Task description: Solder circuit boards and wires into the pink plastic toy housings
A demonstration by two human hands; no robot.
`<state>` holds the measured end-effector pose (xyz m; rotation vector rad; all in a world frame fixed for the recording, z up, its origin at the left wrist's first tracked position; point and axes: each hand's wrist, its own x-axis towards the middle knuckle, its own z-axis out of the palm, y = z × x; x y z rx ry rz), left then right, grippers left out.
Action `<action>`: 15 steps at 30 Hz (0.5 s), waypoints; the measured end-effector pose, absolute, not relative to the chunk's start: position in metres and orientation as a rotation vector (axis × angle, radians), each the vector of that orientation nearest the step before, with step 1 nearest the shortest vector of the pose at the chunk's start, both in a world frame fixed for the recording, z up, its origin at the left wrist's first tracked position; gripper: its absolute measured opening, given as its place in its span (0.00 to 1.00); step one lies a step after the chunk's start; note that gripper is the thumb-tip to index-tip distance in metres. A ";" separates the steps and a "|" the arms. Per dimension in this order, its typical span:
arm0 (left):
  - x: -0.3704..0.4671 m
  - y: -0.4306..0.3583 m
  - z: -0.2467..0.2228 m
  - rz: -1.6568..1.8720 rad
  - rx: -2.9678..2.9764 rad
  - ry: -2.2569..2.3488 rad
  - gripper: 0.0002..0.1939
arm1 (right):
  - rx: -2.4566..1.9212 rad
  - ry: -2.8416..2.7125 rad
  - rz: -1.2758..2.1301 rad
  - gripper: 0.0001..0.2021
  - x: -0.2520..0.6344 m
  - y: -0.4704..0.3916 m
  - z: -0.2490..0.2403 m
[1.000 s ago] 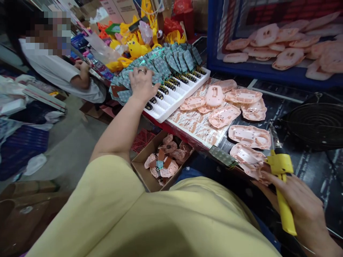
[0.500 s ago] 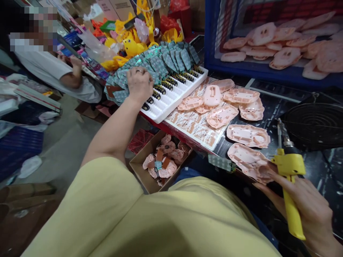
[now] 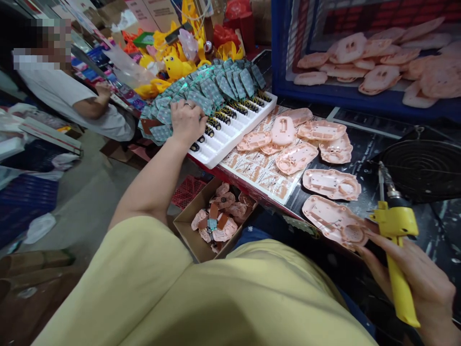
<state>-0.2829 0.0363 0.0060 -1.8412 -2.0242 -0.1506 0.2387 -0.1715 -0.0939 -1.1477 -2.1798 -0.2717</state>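
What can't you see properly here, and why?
In the head view:
Under the left hand: the hand covers it.
Part of the right hand: hidden behind the yellow tool.
Bottom of the open box: largely hidden by pink pieces.
Rest of the blue crate: cut off by top and right edges.
Lettering on the pale box: too small.

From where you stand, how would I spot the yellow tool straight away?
Start at the big blue crate at upper right, then drop to the round black grille below it. Lower left, the right hand holds the yellow tool. Its bright body and metal tip set it apart from the pale pink shells nearby.
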 end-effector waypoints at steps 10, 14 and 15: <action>-0.300 0.052 -0.003 -0.469 -2.000 -1.964 0.07 | -1.148 -2.176 -0.293 0.32 0.239 -0.168 -0.094; -0.300 0.057 -0.005 -0.306 -2.050 -1.946 0.10 | -1.136 -2.184 -0.337 0.32 0.238 -0.166 -0.096; -0.298 0.057 -0.005 -0.257 -2.058 -1.949 0.09 | -1.141 -2.182 -0.329 0.33 0.238 -0.166 -0.097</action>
